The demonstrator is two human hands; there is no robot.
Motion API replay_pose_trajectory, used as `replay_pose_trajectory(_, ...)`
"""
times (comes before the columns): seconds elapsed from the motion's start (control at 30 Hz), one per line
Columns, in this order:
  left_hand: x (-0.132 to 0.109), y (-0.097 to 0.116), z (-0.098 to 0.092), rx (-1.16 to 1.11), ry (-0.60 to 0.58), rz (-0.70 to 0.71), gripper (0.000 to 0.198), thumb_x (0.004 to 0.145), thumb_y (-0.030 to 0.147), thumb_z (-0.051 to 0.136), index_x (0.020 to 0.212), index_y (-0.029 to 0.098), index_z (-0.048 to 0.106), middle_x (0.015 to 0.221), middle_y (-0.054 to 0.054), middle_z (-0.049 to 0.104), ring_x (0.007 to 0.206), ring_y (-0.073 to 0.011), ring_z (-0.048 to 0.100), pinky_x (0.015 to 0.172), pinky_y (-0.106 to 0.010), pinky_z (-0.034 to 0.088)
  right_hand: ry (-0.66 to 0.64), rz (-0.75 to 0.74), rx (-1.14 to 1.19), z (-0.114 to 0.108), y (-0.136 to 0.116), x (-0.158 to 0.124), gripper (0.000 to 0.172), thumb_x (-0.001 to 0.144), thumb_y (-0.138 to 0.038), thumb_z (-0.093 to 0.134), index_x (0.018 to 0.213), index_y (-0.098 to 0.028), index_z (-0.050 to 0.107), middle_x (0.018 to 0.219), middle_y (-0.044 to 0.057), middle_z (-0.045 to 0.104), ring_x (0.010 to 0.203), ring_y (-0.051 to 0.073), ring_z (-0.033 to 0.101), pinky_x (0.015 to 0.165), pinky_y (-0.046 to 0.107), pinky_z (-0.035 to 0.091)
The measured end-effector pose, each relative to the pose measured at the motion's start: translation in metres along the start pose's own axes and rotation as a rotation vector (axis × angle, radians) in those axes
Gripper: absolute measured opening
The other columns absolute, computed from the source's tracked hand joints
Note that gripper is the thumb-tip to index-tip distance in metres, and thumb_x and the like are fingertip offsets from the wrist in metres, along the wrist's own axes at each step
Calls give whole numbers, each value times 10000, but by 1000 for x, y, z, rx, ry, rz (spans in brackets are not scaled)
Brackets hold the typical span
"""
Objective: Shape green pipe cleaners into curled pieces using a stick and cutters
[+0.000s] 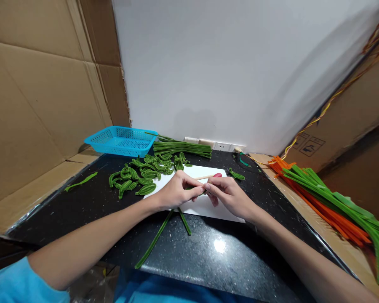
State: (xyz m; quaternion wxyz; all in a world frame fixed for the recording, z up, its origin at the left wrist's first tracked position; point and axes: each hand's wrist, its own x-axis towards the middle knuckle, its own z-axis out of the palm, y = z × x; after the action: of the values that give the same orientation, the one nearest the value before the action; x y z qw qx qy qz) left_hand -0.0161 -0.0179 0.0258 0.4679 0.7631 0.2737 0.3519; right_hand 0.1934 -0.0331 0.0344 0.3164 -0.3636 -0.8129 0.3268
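Observation:
My left hand (176, 191) and my right hand (230, 194) meet over a white sheet (221, 213), fingertips pinched together. Between them is a short piece of green pipe cleaner (203, 192), mostly hidden by the fingers. Just behind the fingers lies a thin wooden stick (205, 177) with a red end. Two loose green pipe cleaners (158, 238) stick out below my left hand, towards the counter's front edge. Many leaf-shaped loops of bent green pipe cleaner (146, 189) are heaped to the left of the sheet, some resting on its edge.
A blue perforated basket (123, 148) stands at the back left, beside a bundle of straight green pipe cleaners (183, 148). One leaf loop (236, 174) lies right of the sheet. Orange strips (322, 210) and bright green strips (341, 202) lie on cardboard at the right. A wall socket (222, 147) is behind.

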Motion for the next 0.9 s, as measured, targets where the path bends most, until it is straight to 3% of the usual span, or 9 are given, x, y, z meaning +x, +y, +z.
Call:
replay_pose_trajectory(0.17, -4, 7, 6, 58, 67, 55, 289, 865, 291, 642, 740, 89, 807, 502, -6, 534, 499, -82, 370, 476, -225, 261, -36, 93, 253, 2, -3, -1, 536, 993, -568, 501, 639, -173, 577, 520, -36, 447, 473, 94, 359, 465, 249, 307)
replay_pose_trajectory(0.33, -2, 5, 7, 25, 90, 77, 279, 864, 310, 658, 767, 96, 808, 508, -8, 551, 499, -83, 395, 481, -220, 285, -49, 74, 237, 1, -2, 0, 517, 1007, -537, 499, 659, -165, 588, 524, -46, 418, 480, 89, 352, 469, 246, 289)
replay_pose_trajectory(0.47, 2, -1, 2, -231, 112, -36, 337, 851, 367, 695, 648, 99, 724, 493, 25, 475, 448, -56, 345, 426, -208, 247, 145, -11, 55, 6, 0, 2, 447, 988, -504, 554, 680, -181, 535, 582, -32, 482, 520, 95, 411, 486, 243, 336)
replay_pose_trajectory(0.63, 6, -5, 0, -415, 188, -160, 316, 800, 401, 754, 754, 89, 733, 500, 44, 468, 414, -36, 319, 384, -191, 209, 394, -132, -195, 7, 4, -2, 161, 1001, -365, 569, 959, -209, 574, 789, 5, 615, 540, 91, 500, 487, 234, 430)
replay_pose_trajectory(0.77, 6, -4, 5, -541, 175, -229, 310, 743, 392, 794, 737, 96, 700, 482, 61, 450, 393, -24, 280, 369, -183, 160, 377, -330, -552, 2, 6, -6, 152, 1025, -236, 498, 995, -206, 644, 890, 49, 700, 682, 114, 625, 521, 212, 472)
replay_pose_trajectory(0.9, 7, -2, 6, -611, 168, -248, 300, 737, 366, 793, 680, 114, 642, 468, 69, 431, 383, -21, 293, 374, -182, 162, 394, -442, -700, 0, 8, -8, 171, 1021, -219, 517, 1085, -207, 675, 997, 73, 746, 797, 134, 706, 566, 212, 516)
